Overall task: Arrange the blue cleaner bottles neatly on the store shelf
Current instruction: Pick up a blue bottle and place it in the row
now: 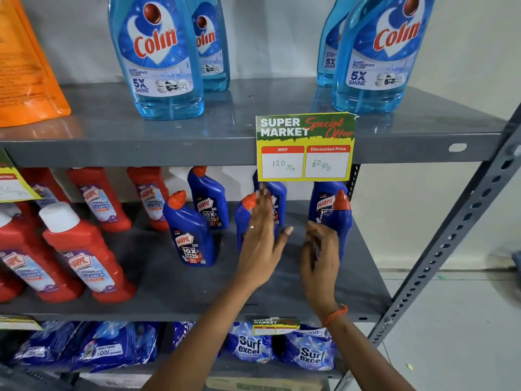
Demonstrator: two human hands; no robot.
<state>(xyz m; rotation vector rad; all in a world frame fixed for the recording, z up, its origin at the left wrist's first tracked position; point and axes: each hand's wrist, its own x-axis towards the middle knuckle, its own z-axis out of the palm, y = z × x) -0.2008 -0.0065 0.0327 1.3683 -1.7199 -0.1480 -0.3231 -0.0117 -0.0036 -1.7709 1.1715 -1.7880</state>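
Your left hand [260, 235] is open and flat against the middle front bottle [243, 221]; your right hand [321, 246] curls around the right front bottle [339, 221], gripping it as far as I can judge. All six blue bottles stand on the middle shelf [180, 289], in two loose rows. Turn each label forward and keep equal gaps. The bottles are opaque, with caps on, so their content is hidden.
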